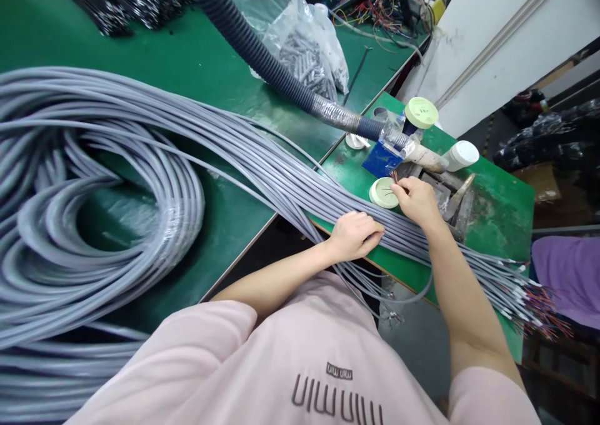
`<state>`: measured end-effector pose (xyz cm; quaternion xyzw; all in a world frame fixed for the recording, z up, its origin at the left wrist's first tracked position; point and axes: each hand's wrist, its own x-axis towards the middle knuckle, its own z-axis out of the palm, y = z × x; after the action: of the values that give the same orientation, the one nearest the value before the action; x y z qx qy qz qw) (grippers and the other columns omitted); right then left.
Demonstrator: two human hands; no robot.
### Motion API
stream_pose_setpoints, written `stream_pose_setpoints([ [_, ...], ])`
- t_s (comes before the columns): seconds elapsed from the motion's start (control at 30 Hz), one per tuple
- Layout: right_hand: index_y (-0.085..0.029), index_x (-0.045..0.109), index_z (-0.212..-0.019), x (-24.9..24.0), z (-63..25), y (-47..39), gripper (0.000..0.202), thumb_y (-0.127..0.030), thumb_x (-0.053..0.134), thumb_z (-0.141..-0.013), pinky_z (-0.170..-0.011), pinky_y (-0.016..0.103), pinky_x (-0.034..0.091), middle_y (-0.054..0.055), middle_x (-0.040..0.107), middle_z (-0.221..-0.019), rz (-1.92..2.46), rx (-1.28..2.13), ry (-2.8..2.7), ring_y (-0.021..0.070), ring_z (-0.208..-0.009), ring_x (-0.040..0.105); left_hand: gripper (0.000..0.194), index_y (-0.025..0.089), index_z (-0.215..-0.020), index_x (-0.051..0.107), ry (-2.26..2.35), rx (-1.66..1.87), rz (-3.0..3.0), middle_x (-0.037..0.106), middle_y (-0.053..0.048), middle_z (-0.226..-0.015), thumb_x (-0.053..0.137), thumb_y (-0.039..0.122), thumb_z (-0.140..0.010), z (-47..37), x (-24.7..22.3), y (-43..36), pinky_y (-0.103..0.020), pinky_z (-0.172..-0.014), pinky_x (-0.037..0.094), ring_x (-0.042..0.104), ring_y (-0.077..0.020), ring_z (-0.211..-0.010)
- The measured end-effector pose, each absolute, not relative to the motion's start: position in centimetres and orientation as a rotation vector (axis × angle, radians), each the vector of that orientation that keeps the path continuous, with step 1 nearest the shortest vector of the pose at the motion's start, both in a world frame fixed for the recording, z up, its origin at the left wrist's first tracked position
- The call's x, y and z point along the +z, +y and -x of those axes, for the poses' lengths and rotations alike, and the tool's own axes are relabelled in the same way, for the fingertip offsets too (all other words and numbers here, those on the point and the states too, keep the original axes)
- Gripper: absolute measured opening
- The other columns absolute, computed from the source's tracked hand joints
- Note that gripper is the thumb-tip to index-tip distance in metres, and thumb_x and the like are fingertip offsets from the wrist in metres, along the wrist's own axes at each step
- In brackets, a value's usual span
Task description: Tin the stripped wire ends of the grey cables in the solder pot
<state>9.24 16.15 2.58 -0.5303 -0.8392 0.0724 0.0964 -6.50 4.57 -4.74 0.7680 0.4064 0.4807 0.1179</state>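
Note:
Many grey cables [281, 175] run from a large coil at the left to the right end of the green bench. On top of them rests my left hand [356, 234], its fingers curled together; whatever is under the fingers is hidden. My right hand [416, 201] pinches a cable end with thin coloured wires [394, 176] poking out above the fingers. Just left of it stands an open round pale tub [383, 194]. At the far right the cable bundle ends in stripped wires [539, 306], mostly red and dark.
A ribbed dark hose [253, 47] crosses from the top to a metal fixture [450, 194]. Near it are a lidded jar [422, 112], a white jar [462, 155] and a blue box [382, 158]. A person's purple sleeve [567, 278] shows at right.

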Motion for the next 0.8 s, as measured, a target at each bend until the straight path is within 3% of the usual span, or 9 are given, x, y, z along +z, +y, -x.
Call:
stream_pose_setpoints([
  [0.4,-0.017,0.072,-0.086,2.9,-8.2,16.3,0.031,-0.038,0.049,-0.09,-0.06,0.031,0.031,0.011,0.067,-0.089,1.757,-0.004,-2.719,0.0207,-0.073,0.058,0.018,0.021,-0.091,0.065,1.128,1.381,-2.164,0.065,-0.003,-0.072,0.049,0.03,-0.091,6.7,-5.1,4.6,-0.032,-0.064,0.03,0.055,-0.0142,-0.068],
  [0.6,-0.018,0.07,-0.08,5.0,-10.8,16.8,0.032,-0.039,0.048,-0.089,-0.062,0.031,0.031,0.009,0.067,-0.083,1.742,0.011,-2.606,0.0201,-0.073,0.057,0.016,0.02,-0.092,0.064,1.144,1.404,-2.235,0.066,-0.002,-0.072,0.05,0.027,-0.091,6.7,-5.1,4.6,-0.031,-0.063,0.03,0.054,-0.0139,-0.066],
  [0.8,-0.018,0.072,-0.08,5.7,-17.9,18.6,0.035,-0.043,0.048,-0.086,-0.062,0.032,0.033,0.01,0.069,-0.076,2.14,-0.085,-2.36,0.023,-0.072,0.058,0.016,0.02,-0.09,0.064,1.16,1.389,-2.241,0.064,-0.002,-0.069,0.049,0.027,-0.091,6.7,-5.0,4.6,-0.031,-0.062,0.029,0.053,-0.014,-0.065],
])
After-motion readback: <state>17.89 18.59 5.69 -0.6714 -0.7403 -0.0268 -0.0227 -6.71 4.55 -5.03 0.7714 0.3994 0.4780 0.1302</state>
